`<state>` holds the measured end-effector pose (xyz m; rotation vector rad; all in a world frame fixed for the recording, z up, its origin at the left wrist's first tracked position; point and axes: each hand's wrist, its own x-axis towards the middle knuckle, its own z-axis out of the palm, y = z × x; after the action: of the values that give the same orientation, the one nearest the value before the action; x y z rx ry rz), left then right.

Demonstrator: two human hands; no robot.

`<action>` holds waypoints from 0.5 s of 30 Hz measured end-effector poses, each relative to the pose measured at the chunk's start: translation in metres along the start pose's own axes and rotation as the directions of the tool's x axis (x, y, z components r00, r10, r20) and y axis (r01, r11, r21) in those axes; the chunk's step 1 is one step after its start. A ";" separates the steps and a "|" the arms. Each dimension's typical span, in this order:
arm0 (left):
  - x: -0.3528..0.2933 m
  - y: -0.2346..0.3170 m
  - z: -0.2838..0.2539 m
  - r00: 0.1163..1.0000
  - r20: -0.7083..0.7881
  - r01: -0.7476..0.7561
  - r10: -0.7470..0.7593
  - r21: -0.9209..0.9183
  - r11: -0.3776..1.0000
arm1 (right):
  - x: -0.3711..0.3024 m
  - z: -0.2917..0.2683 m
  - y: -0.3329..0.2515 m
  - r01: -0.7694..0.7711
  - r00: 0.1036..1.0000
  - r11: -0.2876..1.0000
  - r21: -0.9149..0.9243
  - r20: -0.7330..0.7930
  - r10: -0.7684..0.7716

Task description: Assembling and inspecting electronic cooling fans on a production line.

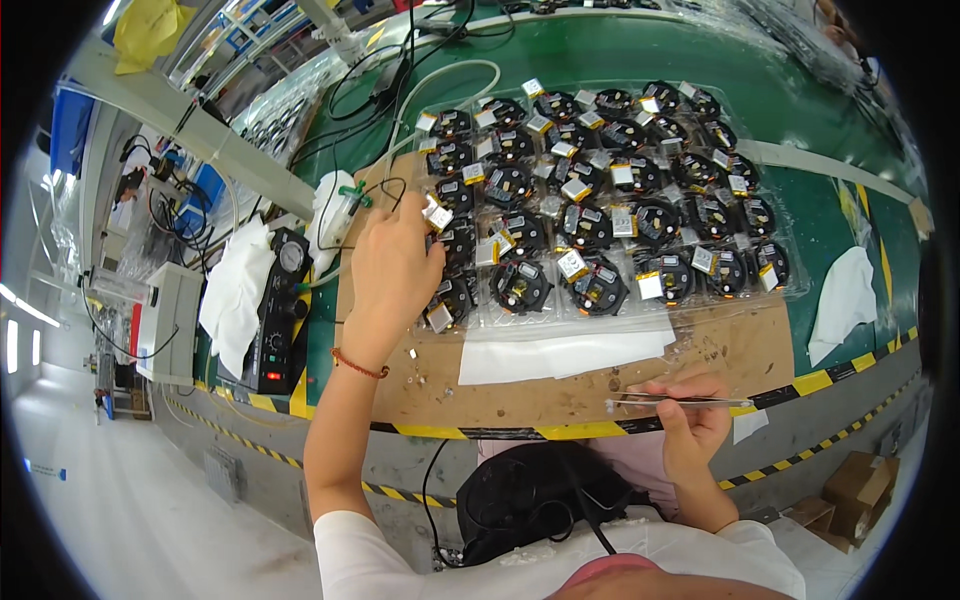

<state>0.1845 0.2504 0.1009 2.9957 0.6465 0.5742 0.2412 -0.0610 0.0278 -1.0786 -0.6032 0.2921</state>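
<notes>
Our R hand (690,415) grips thin silver metal tweezers (680,399); L hand (393,255), half-curled, contents unclear, is at L edge of clear plastic tray (645,312). Round black electronic units (521,288) sit inside; no. done/left unclear.

No wording can be read with certainty. Small dark print stands on the flat white batteries (571,264), clearest along the near row, but too fine to make out. The round black parts (521,287) carry small pale labels, their marks blurred. Tiny white marks on the face of the black box (268,340) and the scale on its round gauge (291,257) are likewise illegible. Yellow-and-black warning tape (590,431) runs along the desk's (828,200) near edge.
</notes>
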 end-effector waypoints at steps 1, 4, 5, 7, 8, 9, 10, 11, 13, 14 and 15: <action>0.001 0.000 0.000 1.000 -0.024 -0.007 0.007 0.001 1.000 | -0.001 0.000 -0.001 -0.032 0.999 0.997 0.072 0.002 0.032; -0.001 -0.001 -0.003 0.997 -0.074 0.014 -0.028 -0.176 0.984 | -0.001 -0.001 -0.004 -0.067 0.997 0.996 0.059 0.047 0.064; -0.003 -0.005 -0.006 0.996 -0.089 -0.006 -0.010 -0.178 0.984 | 0.000 0.000 -0.003 -0.049 0.998 0.997 0.059 0.036 0.047; -0.005 -0.004 -0.019 0.995 -0.067 0.038 -0.068 -0.372 0.928 | 0.000 -0.002 -0.002 -0.067 0.996 0.994 0.083 0.058 0.062; -0.006 -0.005 -0.023 0.991 -0.020 0.102 -0.135 -0.547 0.831 | 0.000 -0.003 -0.002 -0.056 0.998 0.995 0.077 0.043 0.053; -0.013 -0.009 -0.032 0.978 0.034 0.146 -0.205 -0.813 0.563 | 0.000 -0.003 -0.002 -0.047 0.997 0.998 0.050 0.059 0.044; -0.020 -0.012 -0.044 0.976 0.103 0.175 -0.192 -0.897 0.407 | 0.000 -0.004 -0.001 -0.041 0.997 0.999 0.015 0.065 0.040; -0.029 -0.007 -0.048 0.986 0.114 0.124 -0.123 -0.989 0.077 | 0.000 -0.005 -0.001 -0.041 0.998 0.999 0.012 0.054 0.040; -0.052 -0.003 -0.045 0.996 0.089 0.076 -0.002 -0.861 -0.504 | 0.001 -0.005 -0.003 -0.057 0.997 0.998 0.030 0.049 0.055; -0.063 0.002 -0.036 0.997 0.064 0.079 0.048 -0.700 -0.710 | 0.001 -0.004 -0.004 -0.063 0.997 0.998 0.028 0.039 0.062; -0.079 0.011 -0.033 0.984 0.127 0.176 0.126 -0.559 -0.810 | 0.001 -0.004 -0.005 -0.069 0.997 0.997 0.030 0.035 0.068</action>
<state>0.1098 0.2068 0.1052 0.5728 -0.1507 0.3569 0.2439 -0.0659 0.0317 -1.0672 -0.5904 0.3791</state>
